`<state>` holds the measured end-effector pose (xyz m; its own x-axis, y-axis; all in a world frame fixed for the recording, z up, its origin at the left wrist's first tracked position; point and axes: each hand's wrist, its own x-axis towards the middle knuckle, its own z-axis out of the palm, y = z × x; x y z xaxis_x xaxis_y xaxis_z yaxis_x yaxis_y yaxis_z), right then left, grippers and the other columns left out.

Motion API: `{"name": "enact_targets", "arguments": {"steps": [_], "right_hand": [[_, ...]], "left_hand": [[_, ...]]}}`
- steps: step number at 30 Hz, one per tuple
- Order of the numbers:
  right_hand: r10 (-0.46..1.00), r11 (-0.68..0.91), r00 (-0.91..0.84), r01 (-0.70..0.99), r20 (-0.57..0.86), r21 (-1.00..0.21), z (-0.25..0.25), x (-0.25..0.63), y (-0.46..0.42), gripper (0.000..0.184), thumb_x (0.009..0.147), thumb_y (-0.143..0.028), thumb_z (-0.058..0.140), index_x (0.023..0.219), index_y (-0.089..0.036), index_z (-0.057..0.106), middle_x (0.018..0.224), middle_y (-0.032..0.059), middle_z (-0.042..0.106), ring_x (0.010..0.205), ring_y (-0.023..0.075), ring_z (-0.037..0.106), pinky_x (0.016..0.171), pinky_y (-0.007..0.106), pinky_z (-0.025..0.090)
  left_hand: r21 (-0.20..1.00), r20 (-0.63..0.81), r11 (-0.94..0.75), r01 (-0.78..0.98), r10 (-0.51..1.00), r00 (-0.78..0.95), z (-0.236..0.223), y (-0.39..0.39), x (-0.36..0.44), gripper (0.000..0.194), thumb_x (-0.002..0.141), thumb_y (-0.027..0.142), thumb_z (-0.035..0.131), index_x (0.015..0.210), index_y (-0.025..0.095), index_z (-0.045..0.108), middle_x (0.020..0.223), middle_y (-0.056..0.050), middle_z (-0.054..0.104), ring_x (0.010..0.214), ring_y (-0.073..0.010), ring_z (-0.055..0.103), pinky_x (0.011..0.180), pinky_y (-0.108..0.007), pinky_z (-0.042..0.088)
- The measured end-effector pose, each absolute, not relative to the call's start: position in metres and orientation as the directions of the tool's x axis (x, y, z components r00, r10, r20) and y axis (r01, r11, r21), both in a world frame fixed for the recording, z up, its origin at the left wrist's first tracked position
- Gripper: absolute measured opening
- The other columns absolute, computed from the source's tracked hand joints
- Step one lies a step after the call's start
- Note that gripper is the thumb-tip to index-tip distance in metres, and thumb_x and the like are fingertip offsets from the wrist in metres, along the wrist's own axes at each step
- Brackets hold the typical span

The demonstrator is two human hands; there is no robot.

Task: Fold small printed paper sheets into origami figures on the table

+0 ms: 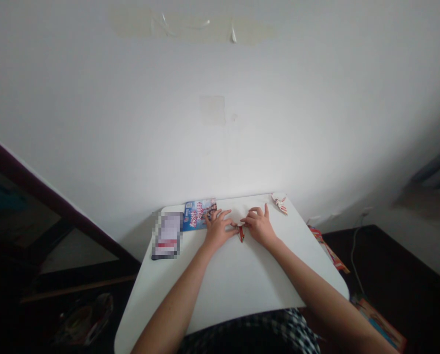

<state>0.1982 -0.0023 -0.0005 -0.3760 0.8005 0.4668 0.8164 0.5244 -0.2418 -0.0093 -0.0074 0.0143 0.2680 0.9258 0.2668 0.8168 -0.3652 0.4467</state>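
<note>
Red strip (241, 235), between our hands at the white table (238, 282).
Our left hand (217, 230) pinches its top, other fingers spread; our right hand (259, 226), half-curled, meets it, grip unclear; blue printed sheet (192, 222) near left.

White matte wall (327, 108): fills most of the view, greyer toward the edges.
Yellowed horizontal strip (131, 24): high on the wall, bearing curled clear tape scraps (234, 37).
Faint beige square patch (212, 110): lower, near the middle.
White rounded-corner table (235, 285): far edge at the wall.
Dark brown floor (382, 250): right side, crossed by a thin pale cable (352, 255).
Dark reddish bar (20, 169): slants down at left.
Lighting: soft, dim in the lower corners.
</note>
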Motion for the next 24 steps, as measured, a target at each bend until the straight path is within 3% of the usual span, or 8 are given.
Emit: {"name": "enact_targets", "arguments": {"steps": [10,15,20,24], "right_hand": [[0.772,0.588,-0.460,0.779,0.439,-0.216,0.0073,0.1996,-0.0047,0.039,0.085,-0.008,0.069,0.100,-0.042,0.080,0.100,0.0017,0.073,0.128,0.0308,0.051,0.118,0.078,0.001],[0.787,0.571,-0.446,0.788,0.426,-0.230,0.0069,0.2000,-0.0027,0.039,0.085,-0.007,0.069,0.099,-0.042,0.080,0.099,0.0013,0.073,0.129,0.0306,0.051,0.118,0.078,0.000],[0.795,0.563,-0.442,0.792,0.415,-0.237,0.0052,0.1989,-0.0031,0.038,0.087,-0.006,0.065,0.100,-0.039,0.080,0.099,0.0019,0.073,0.128,0.0302,0.052,0.118,0.078,0.001],[0.792,0.565,-0.436,0.788,0.428,-0.243,0.0027,0.1988,-0.0042,0.046,0.087,-0.004,0.062,0.109,-0.041,0.078,0.100,0.0020,0.073,0.128,0.0286,0.053,0.119,0.078,0.000]], "left_hand": [[0.417,0.258,-0.358,0.836,0.928,0.269,0.0149,-0.0076,-0.0094,0.012,0.082,0.043,0.080,0.085,0.032,0.080,0.153,0.000,0.057,0.148,-0.0383,0.036,0.117,-0.081,0.006],[0.420,0.280,-0.359,0.833,0.925,0.257,0.0135,-0.0086,-0.0095,0.018,0.081,0.045,0.081,0.099,0.039,0.080,0.154,0.000,0.056,0.148,-0.0379,0.038,0.119,-0.079,0.008],[0.435,0.240,-0.357,0.827,0.931,0.276,0.0165,-0.0100,-0.0098,0.014,0.084,0.041,0.079,0.095,0.033,0.082,0.156,-0.002,0.053,0.148,-0.0386,0.034,0.119,-0.079,0.001],[0.405,0.208,-0.361,0.840,0.931,0.300,0.0179,-0.0083,-0.0109,0.015,0.085,0.046,0.076,0.094,0.035,0.081,0.159,0.002,0.050,0.150,-0.0379,0.032,0.118,-0.081,0.000]]}}
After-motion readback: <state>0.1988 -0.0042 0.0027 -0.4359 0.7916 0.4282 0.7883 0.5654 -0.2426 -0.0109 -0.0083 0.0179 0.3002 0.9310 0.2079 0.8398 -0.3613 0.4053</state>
